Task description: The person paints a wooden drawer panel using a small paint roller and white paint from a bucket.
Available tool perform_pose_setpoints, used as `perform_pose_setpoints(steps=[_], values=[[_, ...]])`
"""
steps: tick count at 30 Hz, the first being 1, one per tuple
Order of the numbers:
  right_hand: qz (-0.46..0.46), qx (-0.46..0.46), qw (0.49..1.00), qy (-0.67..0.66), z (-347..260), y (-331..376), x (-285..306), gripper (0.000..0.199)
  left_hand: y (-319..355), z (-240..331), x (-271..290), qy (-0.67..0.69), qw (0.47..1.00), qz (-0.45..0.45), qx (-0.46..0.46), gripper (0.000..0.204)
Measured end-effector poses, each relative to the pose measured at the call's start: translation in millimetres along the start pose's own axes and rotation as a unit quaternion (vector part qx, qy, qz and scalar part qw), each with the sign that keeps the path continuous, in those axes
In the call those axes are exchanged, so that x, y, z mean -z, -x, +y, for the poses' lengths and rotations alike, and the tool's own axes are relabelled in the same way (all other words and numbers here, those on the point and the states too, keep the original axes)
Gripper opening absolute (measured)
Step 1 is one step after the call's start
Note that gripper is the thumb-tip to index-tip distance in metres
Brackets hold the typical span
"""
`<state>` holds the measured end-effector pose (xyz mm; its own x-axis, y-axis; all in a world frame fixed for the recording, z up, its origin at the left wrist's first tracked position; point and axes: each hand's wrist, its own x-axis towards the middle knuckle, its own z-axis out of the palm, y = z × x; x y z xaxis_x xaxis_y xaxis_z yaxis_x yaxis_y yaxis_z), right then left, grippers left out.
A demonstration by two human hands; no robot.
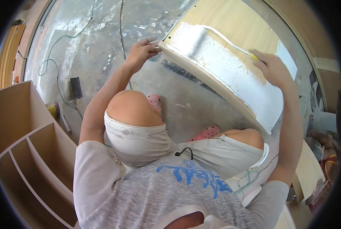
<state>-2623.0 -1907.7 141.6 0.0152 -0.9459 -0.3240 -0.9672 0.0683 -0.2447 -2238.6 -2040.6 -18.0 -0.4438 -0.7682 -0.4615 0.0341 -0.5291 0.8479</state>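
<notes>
A light wooden board (235, 23) lies raised in front of me, its near half coated in wet white glue. My left hand (142, 51) grips the board's left corner and steadies it. My right hand (271, 68) holds the yellow handle of a paint roller (196, 40), whose white sleeve rests on the glued surface near the board's left end. A thin metal arm runs from the roller to my hand. My bent knees and pink sandals (206, 133) are below the board.
An open wooden cabinet with compartments (29, 152) stands at the left. Green cable (56, 45) and a black cord trail over the stained concrete floor, beside a small dark tool (75, 87). More boards lean at the lower right (308, 168).
</notes>
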Motion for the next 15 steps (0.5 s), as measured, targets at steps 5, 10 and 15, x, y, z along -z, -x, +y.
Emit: perform_pose_setpoints(steps=[5, 10, 15], values=[[-0.033, -0.096, 0.995, 0.005, 67, 102, 12, 0.041, -1, -11, -6, -0.156, 0.985, 0.015, -0.065, 0.034], [0.003, -0.14, 0.989, 0.04, 44, 124, 4, 0.04, -13, -25, 7, -0.171, 0.984, 0.02, -0.056, 0.026], [0.017, -0.097, 0.988, 0.121, -24, 48, 3, 0.036, -11, -26, 2, -0.18, 0.979, 0.032, -0.091, 0.029]])
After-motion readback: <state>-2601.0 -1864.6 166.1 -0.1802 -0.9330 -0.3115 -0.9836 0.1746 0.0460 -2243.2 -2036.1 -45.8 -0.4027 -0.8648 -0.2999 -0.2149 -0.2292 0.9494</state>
